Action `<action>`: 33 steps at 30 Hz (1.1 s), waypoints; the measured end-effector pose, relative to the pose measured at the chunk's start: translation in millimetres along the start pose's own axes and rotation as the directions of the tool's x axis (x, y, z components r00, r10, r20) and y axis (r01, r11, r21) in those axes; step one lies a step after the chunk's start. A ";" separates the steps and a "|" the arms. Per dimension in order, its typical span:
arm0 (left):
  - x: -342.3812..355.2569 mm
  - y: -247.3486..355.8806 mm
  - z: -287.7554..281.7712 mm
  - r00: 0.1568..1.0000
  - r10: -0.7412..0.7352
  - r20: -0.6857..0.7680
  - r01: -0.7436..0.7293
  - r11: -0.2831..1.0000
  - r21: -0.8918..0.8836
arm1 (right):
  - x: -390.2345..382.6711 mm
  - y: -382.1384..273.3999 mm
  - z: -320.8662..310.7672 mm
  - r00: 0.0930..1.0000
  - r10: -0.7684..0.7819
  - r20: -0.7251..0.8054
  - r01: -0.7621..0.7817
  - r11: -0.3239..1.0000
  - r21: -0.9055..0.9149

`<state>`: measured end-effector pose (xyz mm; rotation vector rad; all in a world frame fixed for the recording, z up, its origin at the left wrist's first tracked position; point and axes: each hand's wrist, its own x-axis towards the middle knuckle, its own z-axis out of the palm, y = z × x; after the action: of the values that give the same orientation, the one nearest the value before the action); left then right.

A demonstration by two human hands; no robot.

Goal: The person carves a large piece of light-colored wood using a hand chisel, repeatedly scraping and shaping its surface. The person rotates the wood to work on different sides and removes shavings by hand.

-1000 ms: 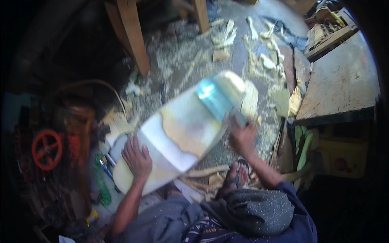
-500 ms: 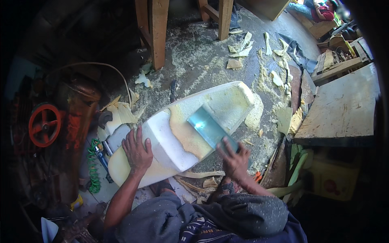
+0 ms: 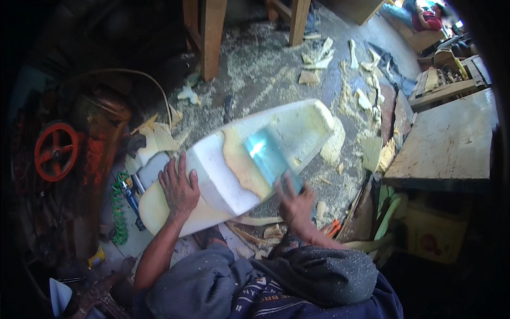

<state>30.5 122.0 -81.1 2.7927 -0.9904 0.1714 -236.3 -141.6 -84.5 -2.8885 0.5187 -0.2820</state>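
Note:
A long cream and white foam seat cushion [image 3: 218,200] lies slantwise in front of me, its narrow end pointing to the far right. Its cut step is white, and a ragged yellowed patch runs beside it. My left hand [image 3: 179,187] rests flat on the cushion's broad near end with fingers spread. With my right hand [image 3: 295,201] I grip the near end of a flat, shiny blue-green rectangular piece [image 3: 265,154], blurred by motion. That piece lies over the yellowed upper face of the foam. My right thumb and the underside of the piece are hidden.
Foam scraps [image 3: 319,58] and crumbs litter the floor. Wooden legs [image 3: 209,48] stand at the far side. On the left are a red handwheel [image 3: 56,151] and a green coiled hose [image 3: 120,212]. A wooden board [image 3: 441,141] stands right; a person [image 3: 427,20] sits at the far right.
My right hand has moved a little to the left and nearer to me, and the blue-green piece has turned slightly with it. My left hand stays on the cushion. The view has shifted slightly.

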 end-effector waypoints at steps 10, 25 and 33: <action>-0.1 -0.7 0.9 1.000 -0.007 -0.001 0.007 1.000 -0.009 | 11.8 -3.9 11.5 0.968 0.187 0.168 -0.237 0.899 0.367; 0.2 -1.0 2.2 0.999 -0.026 0.031 0.026 0.999 -0.022 | -27.6 -34.7 16.5 1.000 0.016 0.004 -0.016 1.000 0.012; -2.4 -0.9 5.8 1.000 -0.017 0.003 0.017 1.000 -0.003 | -42.1 -40.5 28.9 0.984 0.180 -0.001 -0.179 0.978 -0.105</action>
<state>29.6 123.1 -87.4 2.7990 -0.9662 0.1635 -255.6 -84.7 -109.8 -2.9148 0.8108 -0.2209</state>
